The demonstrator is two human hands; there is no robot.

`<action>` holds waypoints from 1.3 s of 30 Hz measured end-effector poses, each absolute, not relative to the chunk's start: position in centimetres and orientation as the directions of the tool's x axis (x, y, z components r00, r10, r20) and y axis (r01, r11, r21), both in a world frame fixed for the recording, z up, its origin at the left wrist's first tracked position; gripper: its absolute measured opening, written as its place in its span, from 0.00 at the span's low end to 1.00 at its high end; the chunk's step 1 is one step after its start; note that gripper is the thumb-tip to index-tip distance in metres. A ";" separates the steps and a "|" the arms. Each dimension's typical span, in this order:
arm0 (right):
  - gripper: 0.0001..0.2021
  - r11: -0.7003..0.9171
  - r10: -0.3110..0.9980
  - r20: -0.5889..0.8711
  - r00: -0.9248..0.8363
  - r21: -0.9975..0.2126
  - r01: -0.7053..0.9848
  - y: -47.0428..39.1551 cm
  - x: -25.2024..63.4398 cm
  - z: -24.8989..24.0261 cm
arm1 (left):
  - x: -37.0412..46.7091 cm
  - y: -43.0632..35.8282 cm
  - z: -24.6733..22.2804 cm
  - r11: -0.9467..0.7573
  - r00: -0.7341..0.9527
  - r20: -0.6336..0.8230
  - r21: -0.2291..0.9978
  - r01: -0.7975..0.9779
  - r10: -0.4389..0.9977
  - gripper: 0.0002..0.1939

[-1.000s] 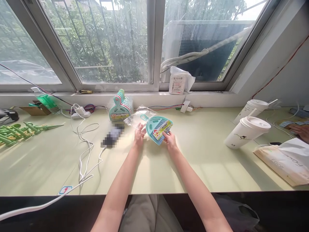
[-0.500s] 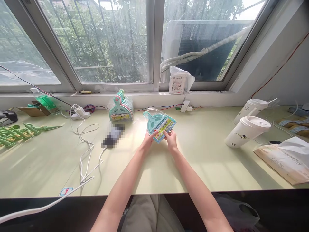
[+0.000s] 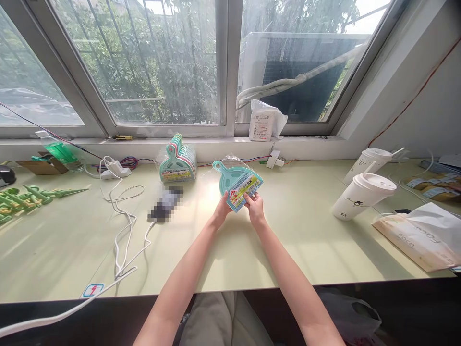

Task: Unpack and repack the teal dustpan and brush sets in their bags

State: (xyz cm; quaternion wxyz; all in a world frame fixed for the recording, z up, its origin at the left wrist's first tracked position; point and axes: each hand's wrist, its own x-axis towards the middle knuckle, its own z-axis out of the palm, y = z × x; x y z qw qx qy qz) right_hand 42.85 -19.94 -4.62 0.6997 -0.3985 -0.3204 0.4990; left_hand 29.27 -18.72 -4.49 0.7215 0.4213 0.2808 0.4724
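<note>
Together, both hands pinch the near edge of a teal mini dustpan set [image 3: 236, 180] in clear wrap, lifted just off the pale green surface [image 3: 295, 240]; the left hand [image 3: 222, 210] grips the lower left corner with thumb on the printed label, the right hand [image 3: 255, 207] closes on the lower right, so the handle points away from the grip and the label faces up, likely for reading or squaring the wrap; beyond the grip to the left, a clear bag holds a stack of dustpan sets [image 3: 178, 163] standing on edge; far right of the grip stand two lidded paper cups [image 3: 362, 194] with straws, contents unseen, and a paper bag [image 3: 419, 238].
</note>
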 end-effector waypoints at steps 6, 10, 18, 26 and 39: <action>0.23 0.231 0.925 0.065 0.374 -0.878 -0.419 -20.1 43.8 -3.7 | 30.2 -19.4 -4.7 0.317 0.621 -0.041 0.885 -0.342 0.783 0.29; 0.25 0.246 0.896 0.025 0.443 -0.859 -0.449 -19.8 43.3 -4.3 | 30.9 -19.1 -4.6 0.178 0.363 0.009 0.861 -0.477 0.932 0.30; 0.24 0.247 0.898 0.041 0.439 -0.871 -0.424 -20.3 41.2 -5.2 | 31.7 -19.4 -5.8 -0.054 -0.073 0.028 0.920 -0.388 0.997 0.37; 0.18 0.159 0.941 -0.026 0.338 -0.846 -0.508 -19.8 41.5 -5.2 | 31.9 -19.7 -6.2 -0.200 -0.300 0.136 0.960 -0.196 0.944 0.24; 0.19 0.185 0.875 -0.169 0.454 -0.749 -0.636 -19.0 44.6 -5.0 | 32.7 -21.0 -5.7 -0.398 -0.217 0.379 0.916 -0.050 0.900 0.22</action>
